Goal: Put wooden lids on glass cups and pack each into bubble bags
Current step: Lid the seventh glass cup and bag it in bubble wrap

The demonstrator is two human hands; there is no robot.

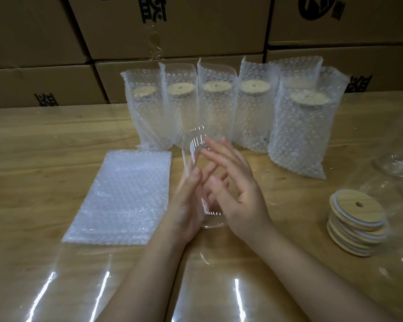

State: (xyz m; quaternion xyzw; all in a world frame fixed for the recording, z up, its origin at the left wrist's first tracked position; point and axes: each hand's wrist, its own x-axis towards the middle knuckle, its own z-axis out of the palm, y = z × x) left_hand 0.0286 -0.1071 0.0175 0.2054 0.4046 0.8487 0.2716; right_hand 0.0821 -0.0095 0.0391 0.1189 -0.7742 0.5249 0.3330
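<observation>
Flat bubble bags lie left of the glass cup, lid stack to its right, five packed cups standing behind it.

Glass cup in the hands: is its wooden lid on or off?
Off. The glass cup in the left hand shows a bare rim; the wooden lids sit stacked apart.

We see a pale wooden table spanning nine to three o'clock. Behind it, from ten round to two, brown cardboard boxes with black print stand stacked. A clear tape strip hangs at twelve.
</observation>
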